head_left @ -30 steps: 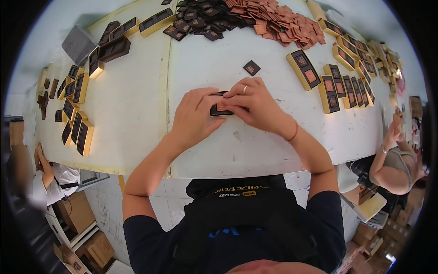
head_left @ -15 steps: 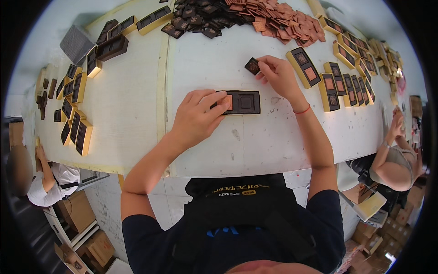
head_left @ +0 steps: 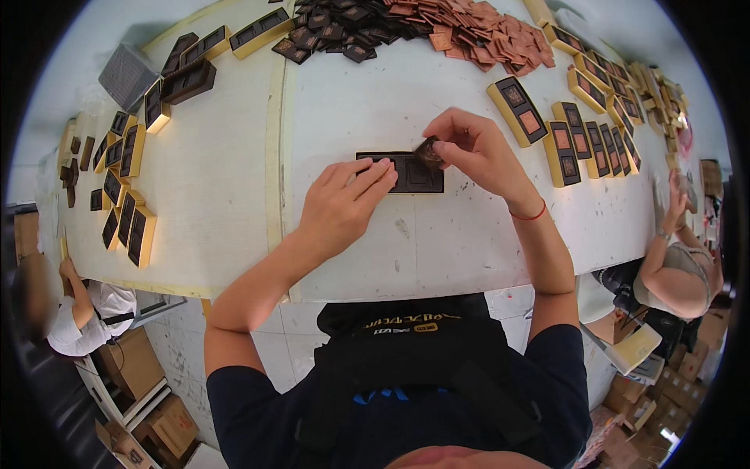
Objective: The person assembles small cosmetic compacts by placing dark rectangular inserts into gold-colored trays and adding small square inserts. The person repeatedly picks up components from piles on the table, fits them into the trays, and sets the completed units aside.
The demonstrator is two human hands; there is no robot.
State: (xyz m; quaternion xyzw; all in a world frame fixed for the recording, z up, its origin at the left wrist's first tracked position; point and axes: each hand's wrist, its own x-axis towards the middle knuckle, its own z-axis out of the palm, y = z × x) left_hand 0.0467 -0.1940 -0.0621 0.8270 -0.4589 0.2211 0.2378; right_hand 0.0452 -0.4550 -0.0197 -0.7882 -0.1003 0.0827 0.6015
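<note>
A broad white bench [head_left: 351,270] spread through the middle of the room, crossed by a yellowish strip of tape [head_left: 275,156], its outer ends bending away toward the black rim of the view. At the far side lay a heap of dark brown square tiles [head_left: 332,33], cut off by the top edge, beside a heap of reddish-brown square tiles [head_left: 488,39]. The left hand [head_left: 341,199] covered much of the left end of a long, low box with a black compartmented insert [head_left: 432,184], so the contents of that compartment could not be made out. The fingertips of the right hand [head_left: 476,152] hid the right edge of a thin dark-brown square tile [head_left: 427,151], whose surface was blurred. That tile was tilted, poised over the right-hand compartment; whether its lower edge touched the insert was unclear. The right thumb and index finger were pinched on the tile, the wrist, circled by a red cord [head_left: 528,212], angled inward. The left hand lay palm down, fingers together and stretched onto the box; whether they gripped anything could not be told.
</note>
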